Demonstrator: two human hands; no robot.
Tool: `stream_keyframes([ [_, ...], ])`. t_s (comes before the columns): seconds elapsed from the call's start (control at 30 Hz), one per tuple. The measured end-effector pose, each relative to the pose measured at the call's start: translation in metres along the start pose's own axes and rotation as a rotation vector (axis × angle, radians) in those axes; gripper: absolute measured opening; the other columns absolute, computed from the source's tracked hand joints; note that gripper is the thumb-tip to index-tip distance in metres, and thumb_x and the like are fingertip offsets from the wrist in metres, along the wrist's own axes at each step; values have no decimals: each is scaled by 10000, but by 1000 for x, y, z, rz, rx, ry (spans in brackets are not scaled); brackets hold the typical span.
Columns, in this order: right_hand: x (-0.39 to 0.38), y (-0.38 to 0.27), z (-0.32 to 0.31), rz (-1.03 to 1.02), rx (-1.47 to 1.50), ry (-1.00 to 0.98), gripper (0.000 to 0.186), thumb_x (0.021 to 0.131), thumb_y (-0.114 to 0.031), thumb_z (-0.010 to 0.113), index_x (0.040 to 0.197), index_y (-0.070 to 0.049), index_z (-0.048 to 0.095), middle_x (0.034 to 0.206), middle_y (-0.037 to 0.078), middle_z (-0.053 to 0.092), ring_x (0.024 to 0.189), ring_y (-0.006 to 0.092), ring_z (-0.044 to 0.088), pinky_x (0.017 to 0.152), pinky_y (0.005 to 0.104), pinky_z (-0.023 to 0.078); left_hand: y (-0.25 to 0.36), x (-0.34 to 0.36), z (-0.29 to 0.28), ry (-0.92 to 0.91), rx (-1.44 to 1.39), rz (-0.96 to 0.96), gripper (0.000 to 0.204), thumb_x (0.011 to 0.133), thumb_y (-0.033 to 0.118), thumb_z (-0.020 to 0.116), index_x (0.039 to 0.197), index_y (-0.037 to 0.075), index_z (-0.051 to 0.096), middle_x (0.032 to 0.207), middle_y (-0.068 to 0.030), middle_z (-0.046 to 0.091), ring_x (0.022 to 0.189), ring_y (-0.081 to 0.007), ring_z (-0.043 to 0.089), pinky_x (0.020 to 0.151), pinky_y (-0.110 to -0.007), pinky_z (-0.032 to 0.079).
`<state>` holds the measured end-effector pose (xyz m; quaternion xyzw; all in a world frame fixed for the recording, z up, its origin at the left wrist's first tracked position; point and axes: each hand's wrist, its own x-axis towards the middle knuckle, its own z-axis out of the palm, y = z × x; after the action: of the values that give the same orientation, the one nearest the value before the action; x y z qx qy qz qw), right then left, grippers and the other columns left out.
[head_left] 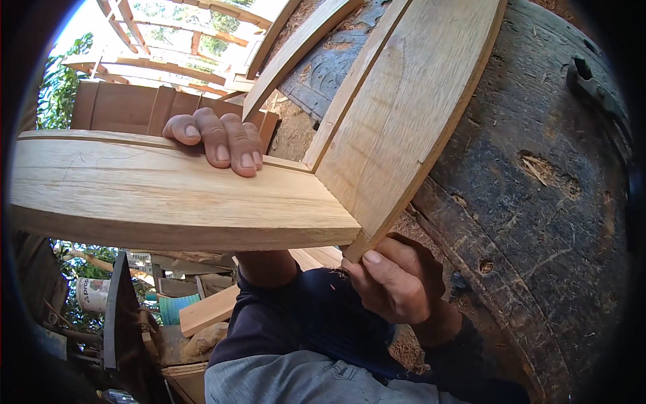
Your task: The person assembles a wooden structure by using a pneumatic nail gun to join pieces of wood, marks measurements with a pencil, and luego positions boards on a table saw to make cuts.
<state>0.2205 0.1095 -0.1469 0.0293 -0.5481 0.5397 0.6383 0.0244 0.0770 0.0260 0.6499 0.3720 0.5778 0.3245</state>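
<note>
A pale wooden board with a grooved edge lies across my view and meets a second grooved board at an angled corner joint. My left hand has its fingers curled over the far edge of the crosswise board, gripping it from beneath; the thumb is hidden. My right hand pinches the lower end of the second board between thumb and fingers, just below the joint, where the two boards touch.
A worn dark workbench with gouges and a black metal fitting fills the right. Behind are wooden frames and a brown panel. At lower left stand a white bucket, a turquoise container and loose planks.
</note>
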Motion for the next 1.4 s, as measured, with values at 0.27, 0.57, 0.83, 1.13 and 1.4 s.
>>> stream_keyframes([
  [0.27,-3,5,7,-32,40,24,434,801,102,708,1197,54,537,877,204,654,744,292,686,627,377,578,-3,-2,-7,12,-45,21,344,1037,364,455,1070,34,548,897,-154,629,812,-314,672,722,-411,554],
  [0.57,5,-10,3,33,-289,-33,481,797,-1,755,1248,68,602,906,125,666,750,211,689,695,352,583,-3,-5,-9,9,-64,28,334,1029,361,482,1059,34,540,907,-166,631,821,-324,673,728,-416,560],
  [0.83,7,-12,4,34,-417,-48,449,803,-33,748,1229,55,642,873,107,660,701,181,667,681,349,579,-7,-7,-12,2,-68,26,331,1025,353,496,1066,27,540,911,-168,631,820,-321,668,725,-414,566],
  [1.13,9,-18,3,0,-479,-109,438,833,-7,716,1253,81,624,903,196,663,691,195,669,618,312,575,-5,-6,-9,15,-76,30,331,1026,347,497,1075,23,542,919,-171,629,819,-325,665,727,-409,567],
  [1.4,10,-19,4,-18,-494,-146,447,836,-2,720,1261,86,614,919,198,665,698,188,669,572,301,563,-6,-6,-10,41,-88,44,326,1040,355,465,1043,35,524,909,-170,620,802,-329,662,704,-405,562],
])
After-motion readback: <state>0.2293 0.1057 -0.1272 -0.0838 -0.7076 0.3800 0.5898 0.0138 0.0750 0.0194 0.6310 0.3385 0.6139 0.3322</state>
